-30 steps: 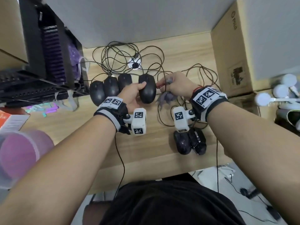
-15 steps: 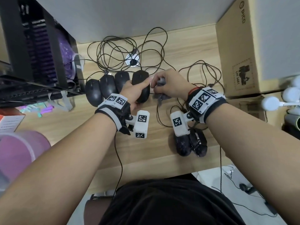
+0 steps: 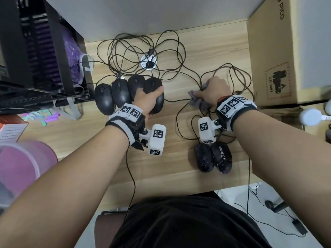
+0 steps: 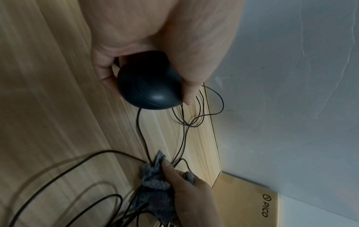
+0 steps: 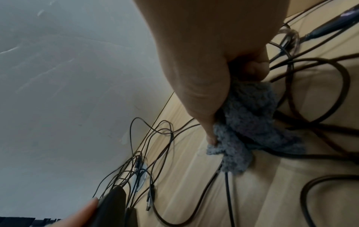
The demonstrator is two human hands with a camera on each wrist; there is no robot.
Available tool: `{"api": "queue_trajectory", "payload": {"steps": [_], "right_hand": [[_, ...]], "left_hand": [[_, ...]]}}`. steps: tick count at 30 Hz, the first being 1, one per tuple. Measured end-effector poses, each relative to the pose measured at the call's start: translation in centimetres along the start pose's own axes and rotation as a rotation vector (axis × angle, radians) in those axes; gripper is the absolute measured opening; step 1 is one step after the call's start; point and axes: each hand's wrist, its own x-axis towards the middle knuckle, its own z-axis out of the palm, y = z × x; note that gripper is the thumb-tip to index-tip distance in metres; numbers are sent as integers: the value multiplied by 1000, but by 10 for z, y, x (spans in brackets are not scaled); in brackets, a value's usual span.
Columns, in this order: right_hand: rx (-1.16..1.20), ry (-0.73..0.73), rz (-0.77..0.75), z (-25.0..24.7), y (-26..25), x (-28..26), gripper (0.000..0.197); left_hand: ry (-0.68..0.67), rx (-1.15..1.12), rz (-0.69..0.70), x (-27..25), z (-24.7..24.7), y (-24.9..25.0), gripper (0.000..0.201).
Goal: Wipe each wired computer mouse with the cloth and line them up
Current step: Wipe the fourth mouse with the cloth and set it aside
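Left hand (image 3: 146, 99) grips the black mouse (image 3: 154, 94) on the surface (image 3: 172, 158); right of that mouse, right hand (image 3: 213, 92) clutches the grey cloth (image 3: 196, 102) over its cable

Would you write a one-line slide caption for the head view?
Left hand grips the fourth black mouse in a row while right hand holds a grey cloth among cables.

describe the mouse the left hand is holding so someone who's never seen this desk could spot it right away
Start at the wooden desk and find the black computer case on its left side. Beside it lies a row of four black mice; the one wanted is the mouse at the row's right end. Unlike its three neighbours, it has the left hand gripping it.
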Motion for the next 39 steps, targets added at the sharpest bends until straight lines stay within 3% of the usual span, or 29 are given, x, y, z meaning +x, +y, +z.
{"api": "queue_trajectory", "payload": {"steps": [6, 9, 11, 14, 18, 21, 23, 25, 28, 30, 35, 39], "right_hand": [[-75, 136, -3, 3, -11, 3, 29], [-38, 199, -66, -1, -21, 2, 37], [-51, 167, -88, -4, -29, 4, 39], [-143, 86, -71, 1, -39, 13, 26], [-179, 39, -75, 3, -43, 14, 19], [86, 22, -157, -7, -50, 13, 4], [372, 65, -228, -25, -63, 10, 16], [643, 97, -328, -47, -79, 3, 15], [831, 108, -454, -70, -93, -5, 11], [797, 81, -463, -73, -94, -5, 7], [557, -91, -386, -57, -77, -6, 34], [260, -116, -303, -34, -52, -8, 22]], "left_hand": [[-25, 32, -18, 3, 2, -3, 68], [-19, 33, -4, 6, 1, -4, 69], [-8, 42, 8, 5, 1, -5, 74], [-3, 64, 15, 2, -1, -5, 89], [-32, 73, 17, 1, -5, -7, 91], [-23, 80, 21, 2, -5, -8, 87], [6, 93, 50, 3, -5, -8, 76], [19, 109, 63, 7, -4, -8, 63], [1, 111, 7, 9, -3, -6, 56], [3, 118, 10, 9, -3, -6, 52], [38, 95, 57, 13, -2, -10, 33], [83, 225, 129, 16, 0, -14, 31]]}}
